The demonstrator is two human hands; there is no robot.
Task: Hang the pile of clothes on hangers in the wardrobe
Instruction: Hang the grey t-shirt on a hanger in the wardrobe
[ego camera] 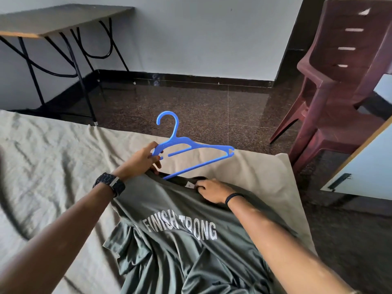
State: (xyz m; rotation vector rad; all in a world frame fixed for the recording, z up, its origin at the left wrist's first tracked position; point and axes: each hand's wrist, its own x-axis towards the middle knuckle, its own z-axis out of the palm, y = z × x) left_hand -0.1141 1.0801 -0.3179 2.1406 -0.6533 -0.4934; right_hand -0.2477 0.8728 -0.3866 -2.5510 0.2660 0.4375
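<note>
On bed (53, 166): olive t-shirt (180, 240) spread flat. Left hand (142, 159) gripped blue hanger (191, 148) by one end, other arm entering collar. Right hand (210, 190) pinched collar open. Step: threading hanger. Next likely: seat both shoulders, carry to wardrobe.

both arms extended; left hand (144, 159) fingers pinching, right hand (212, 190) fingers curled, gripping

Glossy blue plastic hanger (191, 145), soft matt cloth shirt (180, 251), polished stone floor (191, 102).
</note>
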